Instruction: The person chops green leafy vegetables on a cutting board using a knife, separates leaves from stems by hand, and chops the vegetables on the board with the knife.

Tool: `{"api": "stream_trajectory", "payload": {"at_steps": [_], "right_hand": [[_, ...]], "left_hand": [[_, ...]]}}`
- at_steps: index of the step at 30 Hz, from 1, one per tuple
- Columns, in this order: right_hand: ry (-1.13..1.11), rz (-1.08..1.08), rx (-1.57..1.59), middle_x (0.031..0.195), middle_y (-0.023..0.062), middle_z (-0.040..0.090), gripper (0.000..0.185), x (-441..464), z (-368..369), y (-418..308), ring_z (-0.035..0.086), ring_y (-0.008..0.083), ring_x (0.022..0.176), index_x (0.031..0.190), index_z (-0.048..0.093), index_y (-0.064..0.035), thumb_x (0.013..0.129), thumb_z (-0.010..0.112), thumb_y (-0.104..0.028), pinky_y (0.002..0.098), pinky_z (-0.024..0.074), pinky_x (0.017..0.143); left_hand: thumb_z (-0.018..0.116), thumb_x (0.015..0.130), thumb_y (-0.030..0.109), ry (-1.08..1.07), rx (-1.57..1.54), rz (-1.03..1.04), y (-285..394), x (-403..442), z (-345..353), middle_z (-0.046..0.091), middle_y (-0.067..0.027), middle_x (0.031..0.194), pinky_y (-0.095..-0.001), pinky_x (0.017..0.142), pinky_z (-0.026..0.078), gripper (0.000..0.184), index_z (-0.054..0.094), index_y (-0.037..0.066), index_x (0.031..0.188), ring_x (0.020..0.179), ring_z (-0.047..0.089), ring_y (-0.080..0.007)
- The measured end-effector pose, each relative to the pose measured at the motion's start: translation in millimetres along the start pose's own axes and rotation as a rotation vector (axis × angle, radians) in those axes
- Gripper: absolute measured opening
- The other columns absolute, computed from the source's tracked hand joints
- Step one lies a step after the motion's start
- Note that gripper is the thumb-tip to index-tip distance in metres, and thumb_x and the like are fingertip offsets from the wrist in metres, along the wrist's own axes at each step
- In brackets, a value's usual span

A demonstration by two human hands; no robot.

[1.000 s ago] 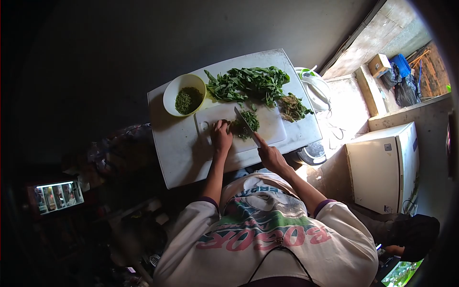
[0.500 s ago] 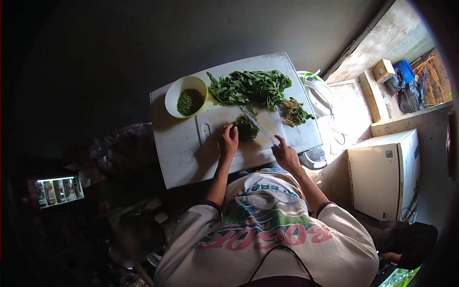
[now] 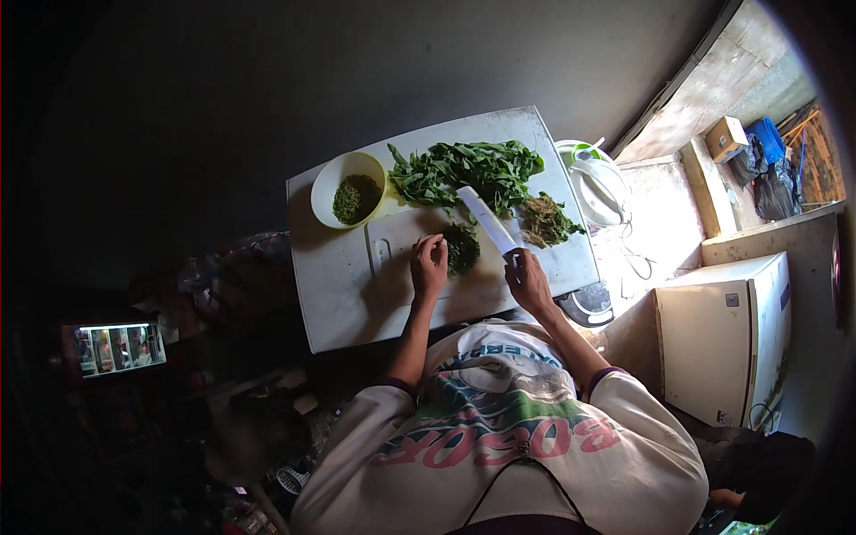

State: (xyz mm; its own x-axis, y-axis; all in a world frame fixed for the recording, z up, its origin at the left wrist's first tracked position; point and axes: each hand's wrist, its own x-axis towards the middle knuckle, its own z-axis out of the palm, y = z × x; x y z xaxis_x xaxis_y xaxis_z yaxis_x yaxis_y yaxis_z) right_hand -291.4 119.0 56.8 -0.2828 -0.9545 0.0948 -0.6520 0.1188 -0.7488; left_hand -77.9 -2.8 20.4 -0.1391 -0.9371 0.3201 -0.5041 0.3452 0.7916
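Right hand grips knife; left hand, fingers curled (hold unclear), at chopped greens, left-edge side of board. Slip could cut fingers.

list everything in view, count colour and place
table: 1, white, centre
cutting board: 1, white, on table
bowl: 1, pale yellow, table's far left corner
chopped greens: 2 piles, green, on board and in bowl
leafy greens: 1 heap, green, table's far side
trimmings: 1 heap, brown and green, table's right side
knife: 1, silvery blade, right of board's chopped pile
fridge: 1, white, right
unclear item: 1, white and green, beyond table's right edge
box: 1, brown, upper right
container: 1, blue, beside box
bags: at least 2, black, below container
lit screen: 1, bright, far left
shirt: 1, white, printed, on person
left hand: 1, bare, at board's chopped pile
right hand: 1, bare, gripping knife
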Motion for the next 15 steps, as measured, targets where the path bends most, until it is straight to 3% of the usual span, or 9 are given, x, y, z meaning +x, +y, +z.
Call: {"api": "stream_trajectory", "payload": {"at_steps": [3,8,15], "right_hand": [[-0.095,-0.210,0.023,0.098,0.0163,0.062,0.033,12.7,1.9,0.3,0.057,0.0374,0.090,0.114,0.049,-0.0032,0.085,0.066,-0.009,0.0463,0.0478,0.080],[-0.231,-0.354,-0.010,0.098,0.0138,0.063,0.030,41.6,9.4,11.2,0.056,0.0350,0.088,0.108,0.054,-0.0040,0.082,0.068,-0.010,0.0440,0.0478,0.078],[-0.295,-0.559,-0.101,0.103,0.0095,0.061,0.035,60.0,20.9,36.7,0.056,0.0311,0.091,0.114,0.057,-0.0084,0.082,0.068,-0.016,0.0405,0.0483,0.080]], "left_hand": [[0.065,0.095,0.017,0.020,-0.020,-0.031,4.5,-1.6,2.6,0.067,-0.0137,0.102,-0.0361,0.079,0.052,0.019,0.068,0.001,0.105,0.089,0.064,-0.0281],[0.065,0.095,0.017,0.046,0.003,-0.044,10.8,-5.0,3.9,0.067,-0.0133,0.102,-0.0364,0.079,0.052,0.019,0.068,0.001,0.105,0.089,0.064,-0.0280],[0.065,0.094,0.016,0.069,0.035,-0.049,8.1,-8.8,10.7,0.067,-0.0137,0.103,-0.0373,0.079,0.053,0.017,0.067,0.002,0.103,0.091,0.065,-0.0302]]}}
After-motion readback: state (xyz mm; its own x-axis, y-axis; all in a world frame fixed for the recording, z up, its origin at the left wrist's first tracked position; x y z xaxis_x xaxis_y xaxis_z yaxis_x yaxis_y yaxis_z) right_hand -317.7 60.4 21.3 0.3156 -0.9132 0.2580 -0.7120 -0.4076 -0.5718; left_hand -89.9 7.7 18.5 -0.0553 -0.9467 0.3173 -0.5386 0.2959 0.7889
